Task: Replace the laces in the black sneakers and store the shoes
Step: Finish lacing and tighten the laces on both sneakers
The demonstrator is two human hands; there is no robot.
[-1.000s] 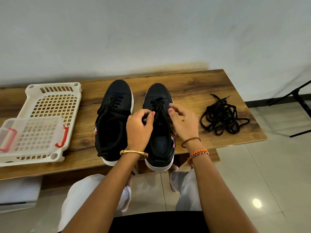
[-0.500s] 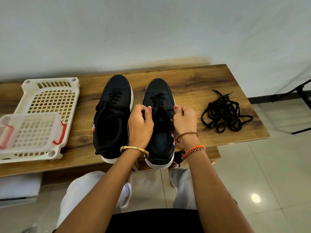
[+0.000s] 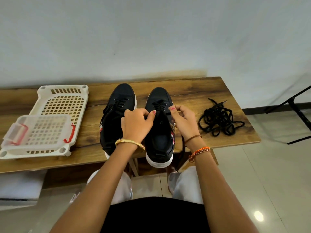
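The long wood-grain tabletop (image 3: 193, 91) is smooth and slick-looking, and the heels of both shoes overhang its near edge. A hard tug on a lace could, I judge, drag a shoe off toward the person's lap.

The cream perforated plastic basket (image 3: 64, 101) lies at the left end, rigid and gridded, with a clear plastic lidded box with red clips (image 3: 38, 130) resting inside it. If that is where the pair is stored, the box may have to come out first.

The left black sneaker with a white sole (image 3: 117, 115) stands just beside the right black sneaker with a white sole (image 3: 159, 142), toes to the wall. Both uppers look matte and soft, their rubber rims firm.

The tangled heap of loose black laces (image 3: 218, 121), thin and limp, sits well apart on the right, and it could knot further if pulled carelessly.

The left hand (image 3: 136, 125) and the right hand (image 3: 183, 121) are curled at the top of the right shoe's lacing (image 3: 159, 105), each apparently pinching a black lace end; the dark cord is hard to make out against the tongue. One end hangs down past the right wrist (image 3: 183, 148). Uneven pulling could leave the ends lopsided or slip one out of its eyelet.
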